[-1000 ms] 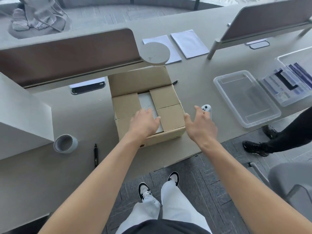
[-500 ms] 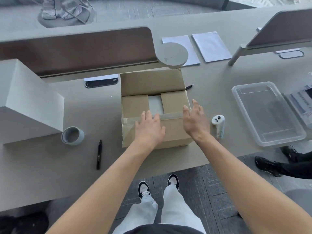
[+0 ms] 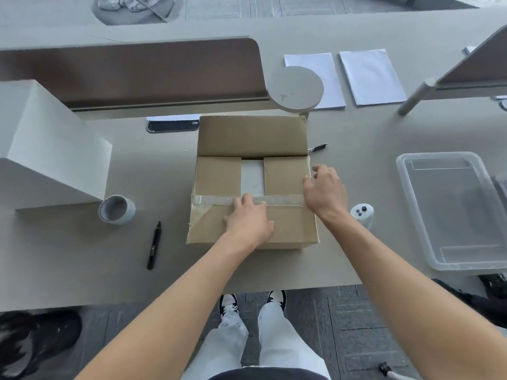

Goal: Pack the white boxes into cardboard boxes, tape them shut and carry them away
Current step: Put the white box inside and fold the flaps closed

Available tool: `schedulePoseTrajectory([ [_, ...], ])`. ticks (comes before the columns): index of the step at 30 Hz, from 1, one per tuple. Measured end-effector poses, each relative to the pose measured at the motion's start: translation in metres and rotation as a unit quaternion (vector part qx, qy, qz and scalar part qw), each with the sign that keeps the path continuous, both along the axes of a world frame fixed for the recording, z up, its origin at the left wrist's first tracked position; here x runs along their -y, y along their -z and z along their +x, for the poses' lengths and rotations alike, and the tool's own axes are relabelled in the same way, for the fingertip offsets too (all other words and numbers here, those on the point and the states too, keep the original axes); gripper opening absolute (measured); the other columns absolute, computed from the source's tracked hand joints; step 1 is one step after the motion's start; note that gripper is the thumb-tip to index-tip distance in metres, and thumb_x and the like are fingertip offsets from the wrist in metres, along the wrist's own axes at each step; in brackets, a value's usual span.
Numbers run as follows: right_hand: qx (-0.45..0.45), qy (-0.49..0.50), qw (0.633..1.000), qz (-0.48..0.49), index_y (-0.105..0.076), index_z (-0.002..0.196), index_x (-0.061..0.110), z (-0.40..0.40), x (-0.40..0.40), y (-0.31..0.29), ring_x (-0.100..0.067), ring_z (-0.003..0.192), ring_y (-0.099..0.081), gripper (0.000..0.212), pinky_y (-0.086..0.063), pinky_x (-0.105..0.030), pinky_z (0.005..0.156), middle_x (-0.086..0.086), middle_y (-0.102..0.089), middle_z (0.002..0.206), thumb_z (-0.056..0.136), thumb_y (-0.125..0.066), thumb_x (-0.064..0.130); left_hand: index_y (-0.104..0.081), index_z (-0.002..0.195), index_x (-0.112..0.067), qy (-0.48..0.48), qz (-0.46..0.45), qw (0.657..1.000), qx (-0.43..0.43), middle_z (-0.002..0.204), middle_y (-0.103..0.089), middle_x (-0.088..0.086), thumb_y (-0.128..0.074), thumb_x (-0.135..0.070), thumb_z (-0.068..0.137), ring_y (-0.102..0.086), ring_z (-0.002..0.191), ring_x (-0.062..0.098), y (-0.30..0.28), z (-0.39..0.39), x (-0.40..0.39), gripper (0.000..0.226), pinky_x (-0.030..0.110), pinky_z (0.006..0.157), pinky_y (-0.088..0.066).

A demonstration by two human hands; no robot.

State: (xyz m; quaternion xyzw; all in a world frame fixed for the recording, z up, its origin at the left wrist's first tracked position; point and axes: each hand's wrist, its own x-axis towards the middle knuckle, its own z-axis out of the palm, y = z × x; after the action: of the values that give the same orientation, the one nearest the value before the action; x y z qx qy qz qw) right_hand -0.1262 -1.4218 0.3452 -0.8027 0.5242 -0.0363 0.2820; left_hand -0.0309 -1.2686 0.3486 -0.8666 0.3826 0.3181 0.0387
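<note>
On table (image 3: 68, 270): cardboard box (image 3: 290, 229), near flap pressed flat by left hand (image 3: 251, 222), fingers straight; right hand (image 3: 325, 192) held beside, fingers loosely open.

Left hand (image 3: 248, 224) flat, pressing — right hand (image 3: 325, 192) loosely curled.

Only 1 view is given, from a camera worn on the person's head. It looks forward and steeply down over the near edge of the long grey counter (image 3: 82, 270), close enough that both bare forearms run up from the bottom corners. The wide lens bows the counter's far edge. The brown cardboard box (image 3: 252, 138) sits at centre; the floor and the wearer's own feet fill the bottom.
</note>
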Motion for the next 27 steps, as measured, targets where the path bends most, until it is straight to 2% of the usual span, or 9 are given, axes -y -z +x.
schedulePoseTrajectory([
  [4, 0.069, 0.038, 0.993, 0.093, -0.046, 0.144, 0.006, 0.025, 0.034, 0.008, -0.029, 0.132, -0.048, 0.051, -0.037, -0.036, 0.107, -0.013, -0.049, 0.143, 0.097, -0.055, 0.022, -0.039, 0.147, -0.024, 0.016, 0.005, 1.0, -0.007, 0.145, -0.027, 0.013, -0.052, -0.046, 0.094, -0.019, 0.138, 0.035, -0.002, 0.003, -0.001, 0.059, 0.055, 0.101, -0.045],
  [9, 0.178, 0.082, 0.948, 0.252, -0.016, 0.162, 0.013, 0.057, 0.065, 0.012, -0.019, 0.147, -0.035, 0.079, -0.03, -0.034, 0.12, -0.005, -0.032, 0.162, 0.096, -0.059, 0.02, -0.03, 0.154, -0.026, 0.018, 0.014, 1.0, -0.009, 0.153, -0.019, 0.013, -0.052, -0.046, 0.091, -0.008, 0.145, 0.034, -0.001, 0.001, -0.003, 0.07, 0.055, 0.107, -0.041],
  [13, 0.228, 0.113, 0.93, 0.264, -0.021, 0.16, 0.011, 0.069, 0.076, 0.015, -0.017, 0.127, -0.047, 0.072, -0.033, -0.023, 0.101, -0.002, -0.044, 0.147, 0.099, -0.058, 0.018, -0.026, 0.156, -0.027, 0.008, 0.017, 1.0, -0.017, 0.158, -0.012, 0.011, -0.052, -0.045, 0.089, 0.0, 0.148, 0.034, -0.002, 0.0, -0.003, 0.074, 0.055, 0.111, -0.036],
  [15, 0.258, 0.118, 0.92, 0.271, -0.035, 0.154, 0.016, 0.066, 0.079, 0.017, -0.014, 0.11, -0.056, 0.061, -0.04, -0.022, 0.091, 0.001, -0.055, 0.127, 0.098, -0.06, 0.019, -0.026, 0.157, -0.027, 0.006, 0.017, 1.0, -0.021, 0.159, -0.011, 0.011, -0.052, -0.045, 0.089, 0.0, 0.148, 0.033, -0.005, -0.001, -0.003, 0.075, 0.055, 0.112, -0.035],
  [18, 0.275, 0.07, 0.934, 0.215, -0.06, 0.12, 0.016, 0.055, 0.079, 0.02, -0.011, 0.078, -0.059, 0.027, -0.045, -0.021, 0.067, 0.007, -0.062, 0.088, 0.094, -0.063, 0.013, -0.025, 0.158, -0.027, 0.003, 0.014, 1.0, -0.024, 0.161, -0.008, 0.012, -0.053, -0.045, 0.089, 0.001, 0.149, 0.034, -0.009, -0.002, -0.003, 0.077, 0.053, 0.113, -0.035],
  [20, 0.25, 0.005, 0.956, 0.15, -0.068, 0.109, 0.017, 0.041, 0.076, 0.023, -0.01, 0.076, -0.061, 0.023, -0.045, -0.013, 0.065, 0.005, -0.067, 0.087, 0.089, -0.066, 0.005, -0.024, 0.158, -0.026, -0.001, 0.011, 1.0, -0.024, 0.162, -0.006, 0.011, -0.055, -0.045, 0.088, 0.004, 0.15, 0.034, -0.009, -0.005, -0.004, 0.078, 0.052, 0.113, -0.035],
  [22, 0.208, -0.069, 0.971, 0.096, -0.073, 0.109, 0.022, 0.026, 0.072, 0.027, -0.012, 0.091, -0.066, 0.036, -0.045, -0.007, 0.074, 0.003, -0.072, 0.099, 0.083, -0.068, -0.002, -0.021, 0.158, -0.026, 0.001, 0.008, 1.0, -0.019, 0.162, -0.006, 0.01, -0.058, -0.045, 0.087, 0.006, 0.15, 0.035, -0.007, -0.008, -0.007, 0.082, 0.055, 0.114, -0.033],
  [24, 0.163, -0.126, 0.977, 0.053, -0.075, 0.112, 0.025, 0.013, 0.062, 0.027, -0.017, 0.108, -0.065, 0.041, -0.048, -0.019, 0.092, 0.004, -0.072, 0.112, 0.078, -0.072, 0.001, -0.019, 0.158, -0.025, 0.01, 0.001, 1.0, 0.0, 0.16, -0.007, 0.01, -0.06, -0.046, 0.086, 0.005, 0.15, 0.036, -0.001, -0.014, -0.011, 0.085, 0.061, 0.114, -0.03],
  [27, 0.107, -0.197, 0.974, -0.027, -0.072, 0.125, 0.019, -0.004, 0.039, 0.024, -0.026, 0.128, -0.053, 0.046, -0.04, -0.036, 0.111, -0.003, -0.064, 0.134, 0.08, -0.074, 0.012, -0.018, 0.158, -0.024, 0.012, -0.026, 0.999, 0.036, 0.156, -0.013, 0.011, -0.059, -0.05, 0.089, -0.001, 0.148, 0.037, 0.007, -0.023, -0.019, 0.084, 0.065, 0.113, -0.027],
])
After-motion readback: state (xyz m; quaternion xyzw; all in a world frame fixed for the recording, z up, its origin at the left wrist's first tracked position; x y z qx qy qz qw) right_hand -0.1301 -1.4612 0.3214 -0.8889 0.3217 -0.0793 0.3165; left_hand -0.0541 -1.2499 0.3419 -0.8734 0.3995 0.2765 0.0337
